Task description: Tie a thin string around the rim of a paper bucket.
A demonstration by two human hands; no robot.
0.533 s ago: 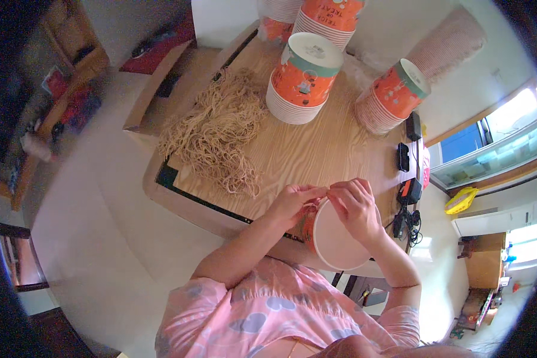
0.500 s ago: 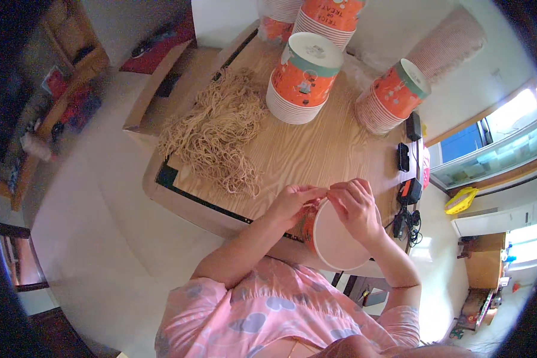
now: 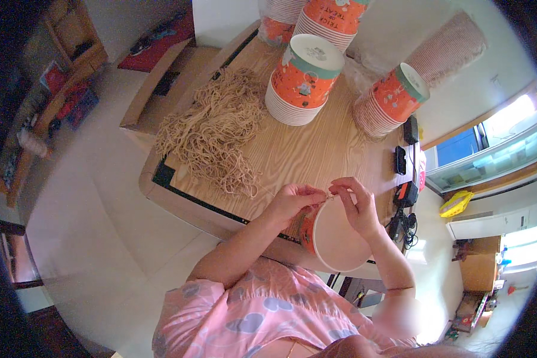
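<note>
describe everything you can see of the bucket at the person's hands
The bucket looks like paper or card: round, with a white inside, a pale rim and an orange printed outer wall, partly hidden. It is tipped, its open mouth toward the viewer, at the near edge of the table. The left hand and right hand are at its upper rim, apparently touching it.

On the wood-grain table (image 3: 298, 152), tangled beige cord (image 3: 215, 131) is heaped, orange buckets (image 3: 304, 83) are stacked, and black devices (image 3: 400, 160) are set.

The bucket (image 3: 342, 241) looks papery (the cord (image 3: 215, 131) rough).
</note>
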